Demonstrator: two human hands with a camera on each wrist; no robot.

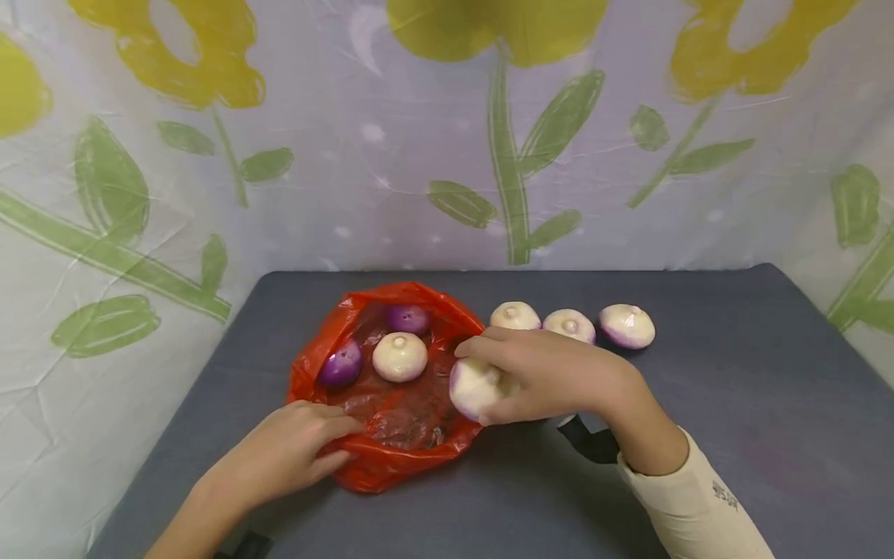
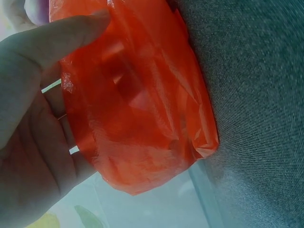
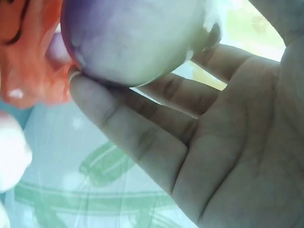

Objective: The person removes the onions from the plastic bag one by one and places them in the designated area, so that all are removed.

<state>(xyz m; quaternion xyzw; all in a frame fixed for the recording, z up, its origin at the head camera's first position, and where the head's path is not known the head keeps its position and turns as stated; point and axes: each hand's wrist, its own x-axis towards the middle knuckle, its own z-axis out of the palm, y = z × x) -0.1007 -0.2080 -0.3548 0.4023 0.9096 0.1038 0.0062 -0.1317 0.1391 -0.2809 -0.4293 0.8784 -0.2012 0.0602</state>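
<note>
A red plastic bag [image 1: 391, 466] lies on the table with its mouth spread wide. Inside it are a white-topped turnip [image 1: 400, 357] and two turnips showing purple sides, one of them a purple turnip [image 1: 341, 365] by the left wall. My left hand [image 1: 282, 450] grips the bag's near left rim, thumb [image 2: 71, 35] on the outer side and fingers behind the plastic. Over the bag's right edge, my right hand [image 1: 538, 373] holds another white and purple turnip [image 1: 475, 388]. The right wrist view shows fingers [image 3: 137, 128] curled under that turnip [image 3: 133, 38].
Behind my right hand, a row of turnips sits on the dark grey table [image 1: 740, 404]: one turnip [image 1: 514, 314] partly hidden, a middle turnip [image 1: 569, 324] and a tilted right turnip [image 1: 627, 324]. A flower-printed curtain [image 1: 391, 155] hangs behind the table and along its sides.
</note>
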